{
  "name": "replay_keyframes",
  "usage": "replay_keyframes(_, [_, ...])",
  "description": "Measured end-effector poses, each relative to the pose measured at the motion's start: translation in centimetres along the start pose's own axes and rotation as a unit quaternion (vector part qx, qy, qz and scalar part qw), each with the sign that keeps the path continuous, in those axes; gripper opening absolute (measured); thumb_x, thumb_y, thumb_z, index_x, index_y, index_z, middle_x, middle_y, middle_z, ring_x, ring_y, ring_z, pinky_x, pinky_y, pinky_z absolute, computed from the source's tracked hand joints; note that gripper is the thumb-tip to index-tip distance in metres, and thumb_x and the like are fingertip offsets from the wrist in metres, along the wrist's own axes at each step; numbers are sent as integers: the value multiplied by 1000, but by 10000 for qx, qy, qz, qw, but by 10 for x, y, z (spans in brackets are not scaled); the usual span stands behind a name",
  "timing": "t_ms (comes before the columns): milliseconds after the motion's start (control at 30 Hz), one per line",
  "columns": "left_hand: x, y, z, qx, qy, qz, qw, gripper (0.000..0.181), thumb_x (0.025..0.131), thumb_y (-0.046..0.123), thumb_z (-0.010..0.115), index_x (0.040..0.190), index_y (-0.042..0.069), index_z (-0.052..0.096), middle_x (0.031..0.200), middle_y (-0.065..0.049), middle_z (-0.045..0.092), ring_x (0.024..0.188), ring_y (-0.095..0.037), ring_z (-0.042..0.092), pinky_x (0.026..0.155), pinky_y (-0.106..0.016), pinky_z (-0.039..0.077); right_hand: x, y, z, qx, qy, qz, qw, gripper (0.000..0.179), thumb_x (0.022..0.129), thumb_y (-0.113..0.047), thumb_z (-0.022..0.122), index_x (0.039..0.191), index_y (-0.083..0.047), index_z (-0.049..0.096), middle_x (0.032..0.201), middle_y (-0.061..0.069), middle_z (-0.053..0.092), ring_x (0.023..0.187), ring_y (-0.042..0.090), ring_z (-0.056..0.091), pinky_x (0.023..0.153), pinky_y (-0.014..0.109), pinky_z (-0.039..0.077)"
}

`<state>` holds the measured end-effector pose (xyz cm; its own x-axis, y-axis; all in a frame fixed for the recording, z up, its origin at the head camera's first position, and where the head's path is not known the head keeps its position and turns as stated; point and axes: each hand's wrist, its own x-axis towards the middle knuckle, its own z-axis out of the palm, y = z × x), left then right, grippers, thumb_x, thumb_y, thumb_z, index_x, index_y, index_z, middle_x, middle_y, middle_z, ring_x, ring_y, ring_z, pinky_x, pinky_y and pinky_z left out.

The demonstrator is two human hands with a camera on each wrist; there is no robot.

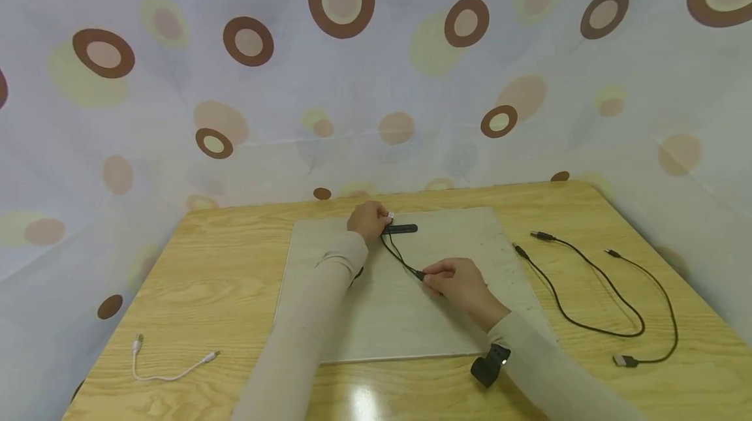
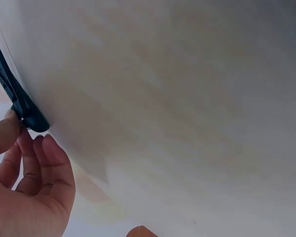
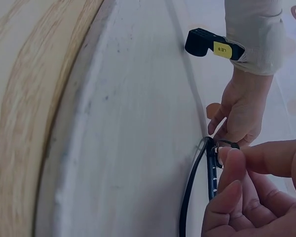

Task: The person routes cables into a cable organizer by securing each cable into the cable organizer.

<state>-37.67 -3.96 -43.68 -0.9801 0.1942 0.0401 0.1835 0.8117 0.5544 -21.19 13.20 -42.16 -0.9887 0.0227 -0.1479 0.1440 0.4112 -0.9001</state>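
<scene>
On a pale board (image 1: 405,336), a black USB cable (image 1: 407,267) runs doubled between my two hands. My left hand (image 1: 368,220) pinches its far end, where a light metal plug shows, at the left end of a flat black strip (image 1: 402,229). In the left wrist view, thumb and fingertips of the left hand (image 2: 39,177) meet at the strip (image 2: 33,118). My right hand (image 1: 461,284) pinches the cable's near end by a small black plug. The right wrist view shows notches along the strip (image 3: 211,173); the right fingers partly hide the plug.
Two black cables lie on the wooden table right of the board, one longer (image 1: 611,332) and one shorter (image 1: 673,316). A short white cable (image 1: 164,378) lies at the left. A patterned cloth (image 1: 376,81) hangs behind the table.
</scene>
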Motion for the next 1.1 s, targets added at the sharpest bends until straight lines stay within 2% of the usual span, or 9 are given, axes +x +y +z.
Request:
replay_keyframes(200, [-2, 2, 0, -303, -46, -136, 9994, 18, 93, 24, 65, 104, 11, 72, 98, -6, 71, 85, -21, 65, 72, -35, 53, -1, 4, -4, 312, 181, -70, 9993, 20, 92, -1, 56, 109, 5, 65, 92, 16, 70, 77, 16, 66, 68, 24, 54])
replay_keyframes(467, [-3, -1, 2, -426, 105, -82, 9990, 17, 91, 23, 67, 103, 12, 73, 102, -6, 71, 87, -22, 66, 72, -35, 53, 0, 9, -8, 479, 302, 200, 9982, 23, 95, -4, 53, 114, 5, 60, 99, 17, 68, 87, 18, 67, 76, 26, 56])
replay_keyframes(700, [-6, -5, 0, -640, 54, 5, 9979, 15, 90, 23, 69, 100, 11, 72, 99, -7, 70, 86, -22, 65, 71, -36, 54, -2, 10, -10, 579, 347, 242, 9974, 22, 95, -2, 53, 113, 7, 60, 93, 15, 68, 83, 17, 68, 74, 26, 57])
replay_keyframes(933, [-6, -8, -1, -604, 40, 29, 9982, 14, 90, 23, 68, 98, 12, 72, 97, -5, 70, 85, -21, 65, 70, -35, 53, -4, 10, -8, 718, 248, 176, 9970, 22, 96, -2, 53, 113, 9, 61, 96, 17, 67, 83, 16, 66, 74, 24, 56])
replay_keyframes(1100, [-9, -6, -4, -542, 4, 52, 9985, 14, 92, 21, 67, 100, 11, 71, 99, -7, 70, 86, -22, 66, 70, -36, 54, -6, 10, -7, 770, 202, 118, 9968, 20, 96, -1, 53, 110, 10, 61, 94, 18, 68, 77, 13, 65, 69, 24, 55])
